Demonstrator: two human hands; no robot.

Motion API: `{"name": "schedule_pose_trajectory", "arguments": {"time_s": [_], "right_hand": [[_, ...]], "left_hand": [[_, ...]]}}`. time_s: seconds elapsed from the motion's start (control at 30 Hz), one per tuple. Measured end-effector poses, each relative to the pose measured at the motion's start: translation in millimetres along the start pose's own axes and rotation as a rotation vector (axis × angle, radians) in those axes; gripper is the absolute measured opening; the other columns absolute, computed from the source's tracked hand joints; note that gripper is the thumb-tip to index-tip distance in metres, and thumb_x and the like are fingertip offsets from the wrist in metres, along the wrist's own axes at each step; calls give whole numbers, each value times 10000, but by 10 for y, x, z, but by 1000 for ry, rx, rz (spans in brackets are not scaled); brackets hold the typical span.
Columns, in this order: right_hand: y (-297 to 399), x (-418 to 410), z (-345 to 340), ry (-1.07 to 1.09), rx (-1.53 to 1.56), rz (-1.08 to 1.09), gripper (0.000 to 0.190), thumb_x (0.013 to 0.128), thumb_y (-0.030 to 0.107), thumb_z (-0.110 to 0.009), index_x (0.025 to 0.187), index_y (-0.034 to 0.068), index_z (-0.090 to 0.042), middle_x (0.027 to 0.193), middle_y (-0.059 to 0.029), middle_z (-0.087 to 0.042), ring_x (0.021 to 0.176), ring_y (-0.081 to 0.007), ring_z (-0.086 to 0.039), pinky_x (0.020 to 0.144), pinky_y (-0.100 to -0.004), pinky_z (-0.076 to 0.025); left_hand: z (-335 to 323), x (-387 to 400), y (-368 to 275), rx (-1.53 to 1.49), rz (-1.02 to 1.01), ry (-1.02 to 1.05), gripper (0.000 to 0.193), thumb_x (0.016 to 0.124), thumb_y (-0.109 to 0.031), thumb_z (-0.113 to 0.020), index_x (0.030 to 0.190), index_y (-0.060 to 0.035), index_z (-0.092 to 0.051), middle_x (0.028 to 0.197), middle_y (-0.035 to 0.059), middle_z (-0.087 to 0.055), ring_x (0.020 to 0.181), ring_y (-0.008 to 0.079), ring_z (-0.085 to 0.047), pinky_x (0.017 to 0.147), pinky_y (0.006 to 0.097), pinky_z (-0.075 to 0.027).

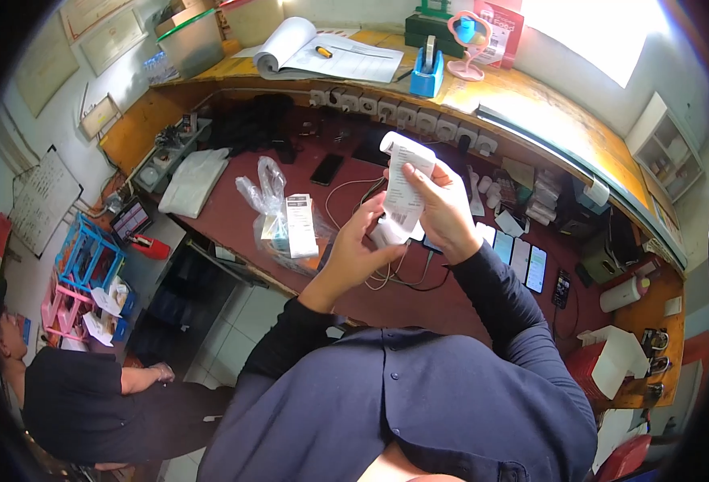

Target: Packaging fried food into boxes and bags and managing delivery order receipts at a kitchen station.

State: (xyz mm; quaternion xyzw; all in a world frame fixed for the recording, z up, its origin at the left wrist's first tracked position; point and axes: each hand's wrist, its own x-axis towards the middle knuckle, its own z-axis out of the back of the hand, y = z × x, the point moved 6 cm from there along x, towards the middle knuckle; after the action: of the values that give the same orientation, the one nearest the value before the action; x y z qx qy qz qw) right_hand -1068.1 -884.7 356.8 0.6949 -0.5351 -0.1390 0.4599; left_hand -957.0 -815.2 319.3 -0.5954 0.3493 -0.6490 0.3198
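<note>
A long printed paper receipt (404, 181), curled at both ends, is held up above the dark red desk (354, 289). My right hand (447, 211) grips it, with the thumb on its printed face. My left hand (357, 241) is beside the receipt's lower curl, fingers and thumb apart; whether it touches the paper cannot be told. On the desk to the left lies a clear plastic bag (264, 187) with a second printed slip (301, 226) on it; the bag's contents are unclear. Several phones with lit screens (536, 268) lie in a row beyond my right forearm.
A dark phone (327, 169), cables (384, 283) and a stack of white plastic bags (194, 184) are on the desk. A raised wooden shelf (342, 75) holds an open pad (348, 57), a tape dispenser (428, 72) and a pink mirror (467, 45). A co-worker (89, 403) stands at the left.
</note>
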Motion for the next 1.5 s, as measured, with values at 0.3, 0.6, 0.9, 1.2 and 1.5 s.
{"name": "schedule_pose_trajectory", "arguments": {"time_s": [0.3,0.6,0.9,1.2,1.5], "right_hand": [[421,201,546,-204,21,194,238,865,97,-601,1075,-4,-554,947,-146,-646,818,-193,-640,704,-304,-528],[443,135,1211,-378,18,357,168,872,102,-594,1020,23,-577,937,-136,-645,866,-205,-631,760,-315,-514],[974,-545,2576,-656,-6,609,331,823,112,-669,1107,37,-515,912,-94,-635,801,-131,-602,714,-251,-483],[2984,-1356,3336,-1057,-1298,793,281,761,173,-749,669,66,-506,538,77,-422,483,-14,-320,435,-193,-269],[3171,-1139,3429,-1087,-1944,565,468,794,491,-598,687,39,-659,736,-106,-553,704,-291,-545,613,-401,-430]], "left_hand": [[-204,-395,436,-251,496,75,168,858,-129,-629,942,18,-629,793,7,-639,676,36,-564,589,191,-460],[-6,-402,446,-70,315,-90,287,939,-220,-503,779,5,-581,650,-4,-570,573,30,-476,512,200,-385],[386,-527,417,190,221,-322,425,965,-341,-408,757,-9,-573,592,6,-519,560,84,-483,548,222,-397],[-718,646,325,195,-161,208,753,700,-464,-729,1232,14,-492,1191,188,-559,933,213,-623,712,286,-503],[-3044,2000,81,641,-705,553,698,695,-559,-632,1149,-34,-558,1184,91,-575,883,257,-634,715,318,-522]]}}
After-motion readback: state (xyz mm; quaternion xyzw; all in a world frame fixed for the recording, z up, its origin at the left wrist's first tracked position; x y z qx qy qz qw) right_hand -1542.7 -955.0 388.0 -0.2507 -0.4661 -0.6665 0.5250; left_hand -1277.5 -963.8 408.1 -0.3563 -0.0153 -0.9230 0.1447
